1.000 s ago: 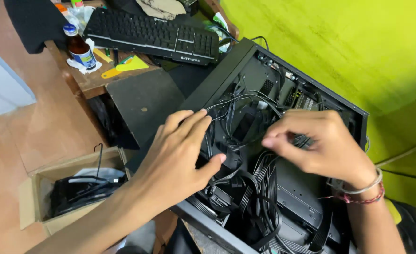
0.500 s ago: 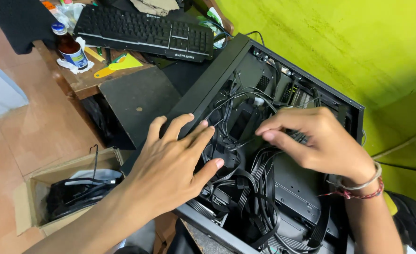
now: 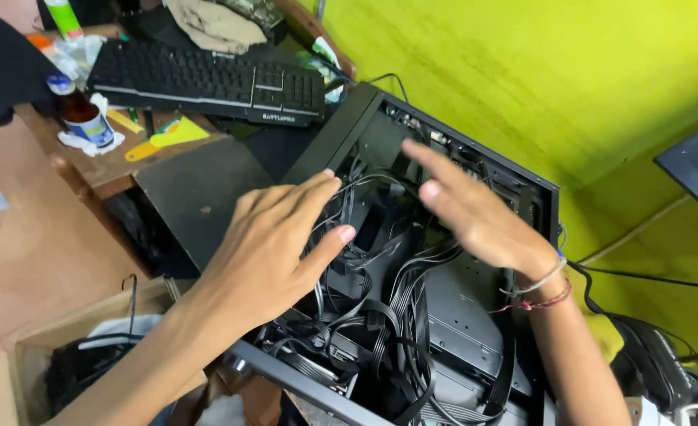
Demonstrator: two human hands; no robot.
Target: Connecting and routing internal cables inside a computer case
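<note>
- The open black computer case (image 3: 522, 197) lay tilted, its long axis running from the near-left edge to the far-right corner.
- The left hand (image 3: 274, 248) rested flat, fingers spread, on the cable bundle (image 3: 400, 308) at the case's left edge, gripping nothing.
- The right hand (image 3: 475, 213) hovered open over the far side, fingers pointing far-left, empty.

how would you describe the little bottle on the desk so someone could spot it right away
Start at the black keyboard along the top of the wooden desk, then go to its left end. Just below that end stands a small brown bottle with a blue cap, on a crumpled white tissue. It is the only upright brown thing there; the yellow tool beside it lies flat.
</note>
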